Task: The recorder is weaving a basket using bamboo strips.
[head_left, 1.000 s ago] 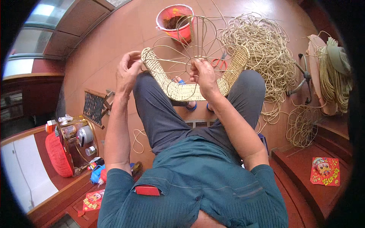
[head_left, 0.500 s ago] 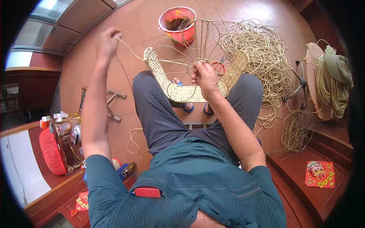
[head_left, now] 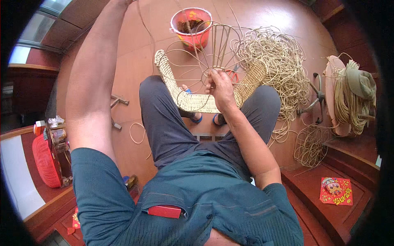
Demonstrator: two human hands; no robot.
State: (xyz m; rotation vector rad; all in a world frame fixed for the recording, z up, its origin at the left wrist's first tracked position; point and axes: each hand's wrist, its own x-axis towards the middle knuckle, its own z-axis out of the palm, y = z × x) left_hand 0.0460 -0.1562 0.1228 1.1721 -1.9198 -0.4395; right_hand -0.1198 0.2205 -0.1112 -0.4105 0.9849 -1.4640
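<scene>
Right hand [head_left: 221, 86] has its grip pinched closed near the middle of the half-woven wire frame [head_left: 199, 103], which sits between the knees [head_left: 154, 88]. Left hand [head_left: 125, 2] is nearly cut off up top, so can't say what its grip's doing. Big cord pile [head_left: 279, 63] over on the right.

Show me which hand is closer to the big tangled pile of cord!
Right. The right hand holds the woven piece, left of the pile of cord. The left hand is at the picture's top edge, farther left, mostly cut off.
</scene>
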